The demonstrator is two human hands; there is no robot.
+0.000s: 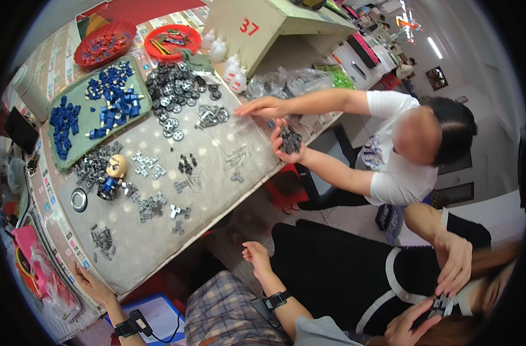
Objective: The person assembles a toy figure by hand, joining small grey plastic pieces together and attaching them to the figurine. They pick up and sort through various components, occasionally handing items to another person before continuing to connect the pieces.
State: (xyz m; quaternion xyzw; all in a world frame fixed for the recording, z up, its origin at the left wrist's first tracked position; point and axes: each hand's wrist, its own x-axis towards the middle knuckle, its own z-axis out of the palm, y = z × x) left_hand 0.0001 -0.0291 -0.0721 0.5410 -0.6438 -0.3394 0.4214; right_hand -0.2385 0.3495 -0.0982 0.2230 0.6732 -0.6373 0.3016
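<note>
My left hand [94, 286] rests at the near left edge of the work table [153, 254], fingers stretched out and holding nothing. Above my lap, off the table, my right hand [258, 259] hangs with loosely bent fingers apart; nothing shows in it. Closest to my left hand lies a small pile of dark grey plastic parts [103, 242]. Beyond it are a round silver and black disc [78, 200] and a big-headed toy figure [115, 173] in blue. Several groups of grey plastic pieces [146, 206] and thin pins [237, 155] lie across the middle.
A green tray [78, 151] holds blue parts; black wheels [170, 86] lie beside it. Red baskets [104, 43] and white bottles [218, 49] stand behind. Across the table a person [401, 144] cups dark parts [290, 140]. At right another person's hands [454, 259] hold a grey part.
</note>
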